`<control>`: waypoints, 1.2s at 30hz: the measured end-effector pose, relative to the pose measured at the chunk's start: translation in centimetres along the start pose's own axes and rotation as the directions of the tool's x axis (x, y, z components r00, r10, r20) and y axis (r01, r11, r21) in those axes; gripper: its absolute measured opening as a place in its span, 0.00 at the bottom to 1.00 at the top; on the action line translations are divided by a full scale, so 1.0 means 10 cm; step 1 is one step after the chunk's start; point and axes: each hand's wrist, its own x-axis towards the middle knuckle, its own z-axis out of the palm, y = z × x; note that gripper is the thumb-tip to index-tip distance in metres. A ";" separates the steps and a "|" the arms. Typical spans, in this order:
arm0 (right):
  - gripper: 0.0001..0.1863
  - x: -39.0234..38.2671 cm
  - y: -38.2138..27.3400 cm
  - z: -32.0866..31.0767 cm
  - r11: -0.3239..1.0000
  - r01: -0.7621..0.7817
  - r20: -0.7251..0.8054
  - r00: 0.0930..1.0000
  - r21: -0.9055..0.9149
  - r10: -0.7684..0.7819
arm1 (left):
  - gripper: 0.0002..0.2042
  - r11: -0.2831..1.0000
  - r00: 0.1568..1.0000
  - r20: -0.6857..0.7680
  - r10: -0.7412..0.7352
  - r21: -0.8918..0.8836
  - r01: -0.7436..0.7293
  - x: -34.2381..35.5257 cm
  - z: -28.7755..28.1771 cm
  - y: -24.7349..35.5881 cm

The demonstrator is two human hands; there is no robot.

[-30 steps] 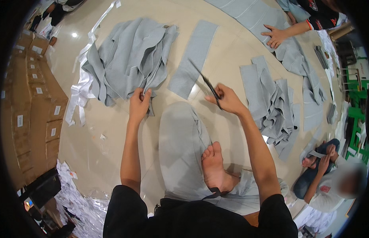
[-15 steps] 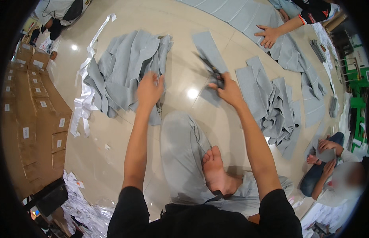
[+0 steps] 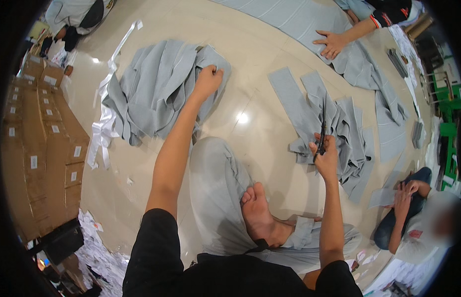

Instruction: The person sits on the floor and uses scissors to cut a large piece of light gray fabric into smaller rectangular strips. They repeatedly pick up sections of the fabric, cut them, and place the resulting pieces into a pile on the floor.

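My left grip (image 3: 207, 83) pinched on grey fabric bundle (image 3: 158, 91), my right grip (image 3: 327, 158) closed around black scissors (image 3: 323, 121), grey strips (image 3: 343, 128) below.

Lit brightly from above — glares white on the floor (image 3: 255, 148) below and right of the left hand (image 3: 209, 81). Reads fairly sharp at the right hand (image 3: 327, 156), blurs a co-worker's head (image 3: 442, 220) right of and below it, bends toward a black rim.

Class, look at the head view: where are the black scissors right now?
In the head view, the black scissors are right of centre, in the person's right hand, seen against the right-hand heap of grey fabric strips.
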 end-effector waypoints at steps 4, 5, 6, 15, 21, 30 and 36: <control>0.28 0.07 -0.20 0.19 0.996 0.053 -0.029 0.998 0.077 -0.051 | 0.16 0.902 0.966 0.206 -0.156 -0.369 0.224 0.30 0.12 0.40; 0.28 0.10 -0.20 0.28 0.992 0.061 -0.038 0.998 0.111 -0.057 | 0.15 0.887 0.952 0.253 -0.171 -0.381 0.261 0.35 0.17 0.47; 0.28 0.13 -0.22 0.37 0.987 0.071 -0.046 0.997 0.146 -0.064 | 0.15 0.835 0.925 0.354 -0.140 -0.460 0.302 0.36 0.23 0.51; 0.25 0.28 -0.76 0.92 0.926 -0.241 0.444 0.891 0.289 0.093 | 0.23 0.987 0.986 0.091 0.143 0.060 -0.149 -0.47 -0.02 -0.16; 0.29 0.33 -0.83 1.28 0.896 -0.443 0.851 0.475 0.013 0.223 | 0.31 0.807 0.962 -0.023 0.272 0.549 -0.215 -1.56 -0.24 -0.47; 0.31 0.68 -1.18 1.83 0.830 -0.547 0.796 0.547 0.106 0.258 | 0.30 0.921 0.928 -0.280 0.245 0.368 -0.133 -1.80 -0.14 -0.72; 0.31 0.55 -1.11 1.80 0.906 -0.423 0.748 0.602 0.001 0.280 | 0.19 0.938 0.965 -0.147 0.216 0.305 -0.163 -1.95 -0.27 -0.77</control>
